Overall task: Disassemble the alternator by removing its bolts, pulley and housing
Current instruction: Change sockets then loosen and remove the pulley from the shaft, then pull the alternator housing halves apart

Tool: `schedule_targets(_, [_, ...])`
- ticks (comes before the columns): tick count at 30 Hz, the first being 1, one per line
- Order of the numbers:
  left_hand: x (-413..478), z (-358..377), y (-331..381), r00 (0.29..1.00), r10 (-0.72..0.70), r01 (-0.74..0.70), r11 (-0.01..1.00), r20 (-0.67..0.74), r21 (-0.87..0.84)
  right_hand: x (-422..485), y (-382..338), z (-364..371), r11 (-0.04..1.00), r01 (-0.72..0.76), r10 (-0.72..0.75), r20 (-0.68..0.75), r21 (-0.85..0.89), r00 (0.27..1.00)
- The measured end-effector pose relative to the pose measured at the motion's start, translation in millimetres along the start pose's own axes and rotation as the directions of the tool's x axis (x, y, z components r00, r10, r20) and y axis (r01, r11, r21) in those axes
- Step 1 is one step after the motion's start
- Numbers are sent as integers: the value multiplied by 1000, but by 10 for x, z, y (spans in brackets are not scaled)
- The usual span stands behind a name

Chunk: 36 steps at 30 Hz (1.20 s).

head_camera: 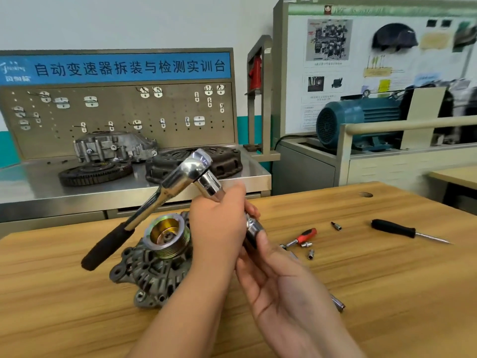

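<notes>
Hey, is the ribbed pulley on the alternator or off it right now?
On. The ribbed silver metal pulley sits atop the grey cast alternator housing, its centre fastener in place.

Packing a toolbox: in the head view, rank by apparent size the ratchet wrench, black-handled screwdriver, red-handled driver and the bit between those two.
ratchet wrench (held nearer the camera, so exaggerated)
black-handled screwdriver
red-handled driver
bit
</notes>
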<state>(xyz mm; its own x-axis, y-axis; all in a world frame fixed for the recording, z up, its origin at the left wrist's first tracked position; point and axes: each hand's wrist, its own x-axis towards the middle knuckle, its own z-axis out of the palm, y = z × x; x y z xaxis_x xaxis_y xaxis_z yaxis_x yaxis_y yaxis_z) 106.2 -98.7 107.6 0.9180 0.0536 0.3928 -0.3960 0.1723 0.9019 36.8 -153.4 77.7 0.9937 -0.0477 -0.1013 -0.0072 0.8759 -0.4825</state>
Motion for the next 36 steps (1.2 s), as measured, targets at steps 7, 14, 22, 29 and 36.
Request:
schedule_targets(7, [-100,298,-161,999,10,-9,1000,-47,18,7,-217,-293,999,-1,1,-3,34,1000])
schedule_targets(14, [-137,446,-269,997,41,-38,998,-69,41,114,-350,-502,984,-55,62,-33,170,998])
schedule_targets(22, [37,505,-235,1000,30,-30,997,-8,72,398,-684,-998,888,102,-179,-133,-448,975])
schedule_targets(29, [-25,667,-472,979,-95,-9,860,178,511,843,-1227,-1438,-260,-1,-360,96,-966,928])
schedule_targets(36, [14,821,-785,914,-223,-110,666,338,738,953,-1312,-1736,-387,27,-227,124,-922,966])
